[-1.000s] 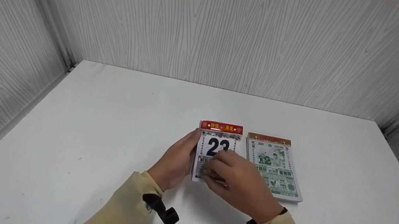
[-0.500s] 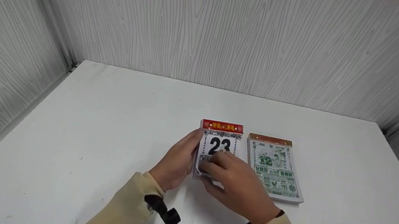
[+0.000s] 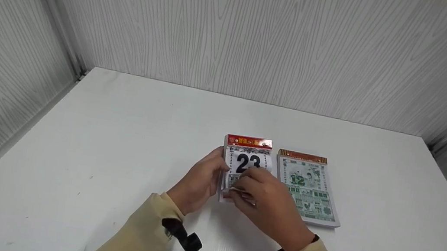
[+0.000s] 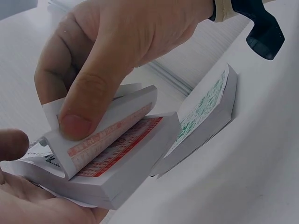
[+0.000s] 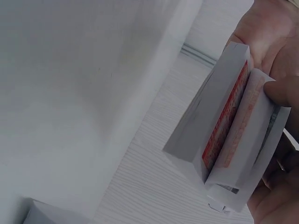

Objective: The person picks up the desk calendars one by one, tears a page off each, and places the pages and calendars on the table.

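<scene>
A thick tear-off calendar [image 3: 249,142] with a red header and a large black 23 is held in my left hand [image 3: 197,182]. The left palm lies under the block, and the left thumb [image 4: 13,144] is near its edge. My right hand [image 3: 272,200] pinches the lower end of several top sheets between thumb and fingers. These lifted sheets [image 4: 105,133] curl back from the block, baring a red-printed page [image 4: 124,147] below. In the right wrist view the folded sheets [image 5: 245,121] stand away from the red page. The right fingers cover the lower front of the calendar.
A second tear-off calendar [image 3: 309,190], printed in green with a 12, lies flat just right of the hands. Both are over a white table [image 3: 116,141]. Wood-grain panels [image 3: 219,33] rise at the back and sides.
The right hand has raised the lower ends of the sheets, which now bend upward. The left thumb has shifted onto the front edge of the calendar. The green calendar stays put.
</scene>
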Demonstrator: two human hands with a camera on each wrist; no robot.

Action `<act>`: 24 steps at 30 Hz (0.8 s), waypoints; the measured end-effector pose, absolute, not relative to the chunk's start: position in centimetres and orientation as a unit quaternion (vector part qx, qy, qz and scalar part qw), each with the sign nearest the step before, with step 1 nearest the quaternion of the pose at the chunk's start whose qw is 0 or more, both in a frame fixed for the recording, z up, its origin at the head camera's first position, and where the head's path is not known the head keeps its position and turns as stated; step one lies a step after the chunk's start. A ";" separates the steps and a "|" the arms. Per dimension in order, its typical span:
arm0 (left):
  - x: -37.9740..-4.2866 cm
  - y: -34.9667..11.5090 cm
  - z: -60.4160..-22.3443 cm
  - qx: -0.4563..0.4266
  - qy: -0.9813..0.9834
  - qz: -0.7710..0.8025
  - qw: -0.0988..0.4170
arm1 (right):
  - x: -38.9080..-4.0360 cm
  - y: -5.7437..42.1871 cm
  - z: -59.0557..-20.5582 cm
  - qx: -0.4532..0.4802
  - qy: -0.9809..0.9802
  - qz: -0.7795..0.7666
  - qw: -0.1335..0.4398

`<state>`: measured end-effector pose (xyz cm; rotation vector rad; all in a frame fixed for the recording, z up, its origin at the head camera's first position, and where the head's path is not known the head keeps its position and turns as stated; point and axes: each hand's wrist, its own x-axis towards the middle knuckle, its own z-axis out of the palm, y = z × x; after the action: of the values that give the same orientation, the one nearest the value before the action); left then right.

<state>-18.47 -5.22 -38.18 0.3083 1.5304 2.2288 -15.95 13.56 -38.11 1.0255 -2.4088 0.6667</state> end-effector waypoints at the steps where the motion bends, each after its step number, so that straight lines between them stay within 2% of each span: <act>1: -18.5 -5.2 -38.2 0.111 0.553 0.799 0.208 | -16.0 13.6 -38.1 0.365 -0.870 0.261 0.204; 7: -18.5 -5.4 -38.3 0.121 0.564 0.790 0.207 | -16.1 14.0 -37.6 0.318 -0.851 0.405 0.101; 12: -18.6 -5.4 -38.4 0.124 0.577 0.779 0.211 | -16.2 14.5 -37.3 0.291 -0.825 0.480 0.057; 15: -18.7 -5.3 -38.3 0.120 0.593 0.769 0.205 | -16.2 14.8 -37.1 0.283 -0.817 0.500 0.053; 24: -19.0 -5.3 -38.5 0.086 0.633 0.747 0.184 | -16.0 14.7 -36.7 0.294 -0.819 0.482 0.103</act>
<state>-18.96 -5.28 -38.53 0.2414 1.7851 2.1051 -16.00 14.67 -36.74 0.8678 -2.4167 1.4230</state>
